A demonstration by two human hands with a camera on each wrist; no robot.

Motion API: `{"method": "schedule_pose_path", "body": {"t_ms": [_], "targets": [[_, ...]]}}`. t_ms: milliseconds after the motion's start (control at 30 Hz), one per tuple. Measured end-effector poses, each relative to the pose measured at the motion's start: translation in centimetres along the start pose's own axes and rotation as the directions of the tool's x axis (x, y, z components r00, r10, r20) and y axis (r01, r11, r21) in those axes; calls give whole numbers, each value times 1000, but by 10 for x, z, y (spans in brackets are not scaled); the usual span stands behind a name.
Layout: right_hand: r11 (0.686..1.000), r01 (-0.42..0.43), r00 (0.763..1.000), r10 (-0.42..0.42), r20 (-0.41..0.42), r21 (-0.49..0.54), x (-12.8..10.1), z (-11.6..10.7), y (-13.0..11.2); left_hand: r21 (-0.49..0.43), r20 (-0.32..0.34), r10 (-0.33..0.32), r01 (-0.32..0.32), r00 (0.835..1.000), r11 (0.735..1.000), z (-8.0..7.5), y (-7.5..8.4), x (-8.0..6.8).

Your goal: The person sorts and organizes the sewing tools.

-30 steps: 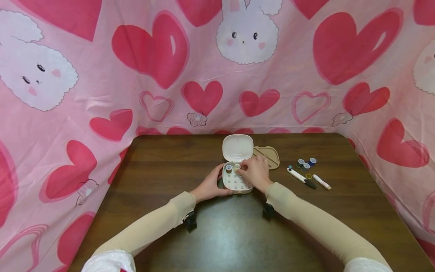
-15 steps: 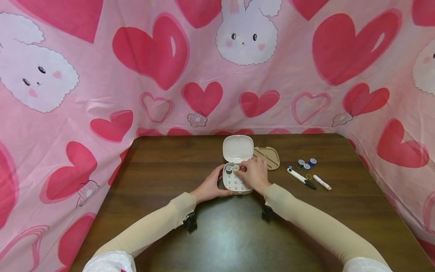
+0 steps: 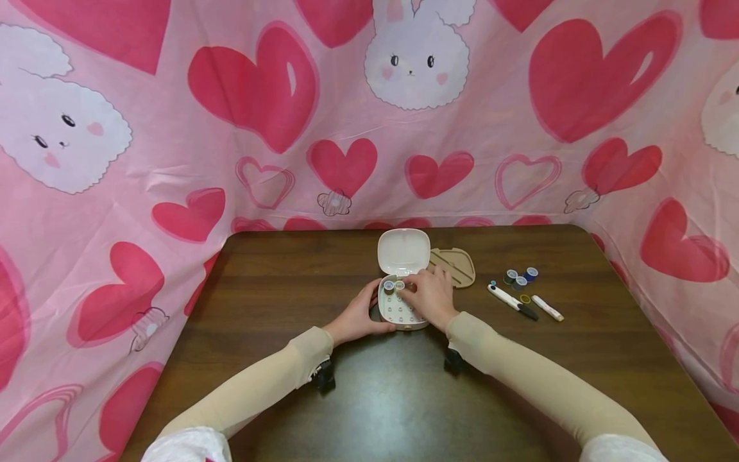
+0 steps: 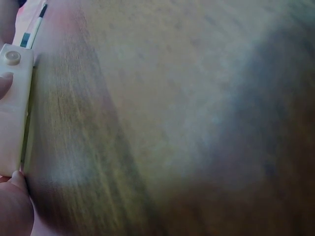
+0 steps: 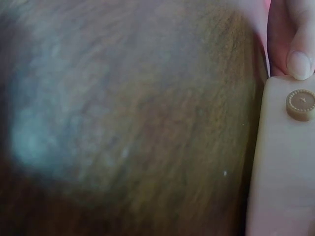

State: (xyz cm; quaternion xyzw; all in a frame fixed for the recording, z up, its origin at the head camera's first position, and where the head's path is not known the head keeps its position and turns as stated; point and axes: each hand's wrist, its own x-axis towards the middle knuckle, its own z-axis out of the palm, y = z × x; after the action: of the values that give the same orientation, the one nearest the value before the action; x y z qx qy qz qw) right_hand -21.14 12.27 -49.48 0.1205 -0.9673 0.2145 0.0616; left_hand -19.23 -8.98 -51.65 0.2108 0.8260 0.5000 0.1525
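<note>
A small white case (image 3: 398, 312) lies open mid-table with its lid (image 3: 404, 251) raised at the back. My left hand (image 3: 356, 316) grips the case's left side; in the left wrist view its thumb (image 4: 15, 206) presses the case wall (image 4: 15, 108). My right hand (image 3: 430, 296) hovers over the case's right half, its curled fingertips pinching a small thread spool (image 3: 400, 284) in the top row, next to another spool (image 3: 389, 285). The right wrist view shows the case front (image 5: 285, 162) with its round clasp (image 5: 301, 104).
A beige insert tray (image 3: 456, 266) lies just right of the lid. Farther right sit several thread spools (image 3: 519, 279), a white pen-like tool with a dark tip (image 3: 510, 301) and a short white tube (image 3: 546, 308). Pink heart-print cloth walls in the dark wooden table (image 3: 277, 282).
My right hand has crept slightly left over the case's top row. The left hand and the case have stayed put.
</note>
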Motion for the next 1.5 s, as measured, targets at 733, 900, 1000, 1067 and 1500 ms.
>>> {"method": "schedule_pose_path", "body": {"t_ms": [733,900,1000,1067,1500], "targets": [[999,44,999,-44,0,7,-1,-8,1,6,-3,-7,7,1000,1000,-1,1,1],[997,69,997,-68,-28,27,-2,-13,2,12,-2,-14,14,1000,1000,-1,0,1],[996,80,996,-78,-42,39,-4,-15,5,15,-1,-11,11,1000,1000,-1,0,0],[995,85,995,-82,-54,48,-5,-18,8,15,0,-6,6,1000,1000,-1,0,0],[978,167,979,-149,-136,127,-14,-32,30,12,-11,-1,1,1000,1000,0,-3,1]]}}
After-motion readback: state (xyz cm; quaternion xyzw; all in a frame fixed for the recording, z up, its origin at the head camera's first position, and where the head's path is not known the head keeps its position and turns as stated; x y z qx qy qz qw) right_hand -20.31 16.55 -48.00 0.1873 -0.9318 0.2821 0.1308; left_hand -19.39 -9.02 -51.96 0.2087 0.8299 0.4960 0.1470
